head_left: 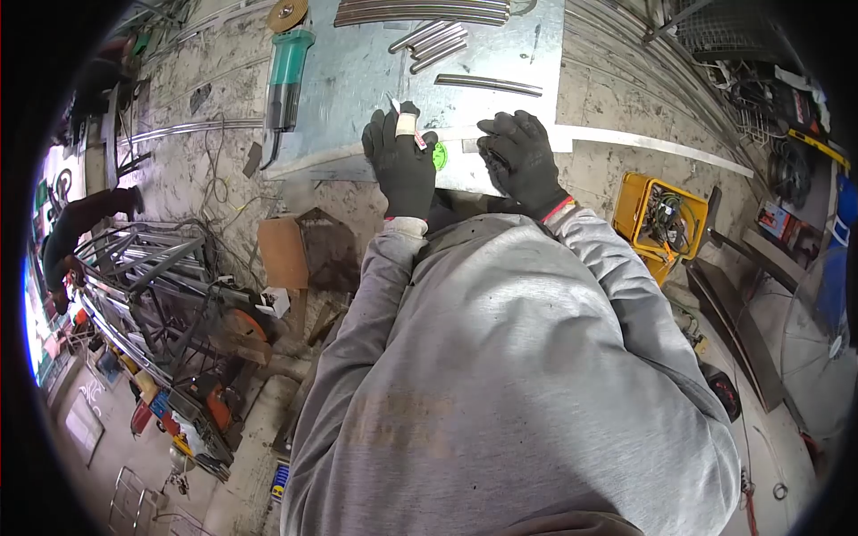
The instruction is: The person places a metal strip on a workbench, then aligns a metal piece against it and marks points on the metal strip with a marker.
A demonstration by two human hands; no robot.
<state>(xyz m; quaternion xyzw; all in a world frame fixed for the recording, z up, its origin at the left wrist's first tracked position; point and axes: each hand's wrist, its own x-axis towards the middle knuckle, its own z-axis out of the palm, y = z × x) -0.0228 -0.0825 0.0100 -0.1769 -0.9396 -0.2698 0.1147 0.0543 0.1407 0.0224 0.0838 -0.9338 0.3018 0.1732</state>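
My left hand [404, 174], in a dark work glove, lies over the near edge of a metal sheet [357, 98]. A slim white pen-like object [396, 105] sticks out between its fingers, and pale tape [407, 123] seems wrapped round one finger. Beside the thumb is a bright green round object [439, 155], its kind unclear. My right hand [520, 159], gloved too, rests to the right with fingers loosely bent and slightly apart, and no held thing shows. A long pale flat strip [652, 143] runs across under or beside both hands.
Metal tubes [438, 40] and a thin bar [489, 85] lie on the sheet. A green-and-black angle grinder [288, 76] lies at left, near a disc [287, 14]. At right stands a yellow container [630, 210] of cables. Metal frames [143, 268] and a person [76, 232] are at far left.
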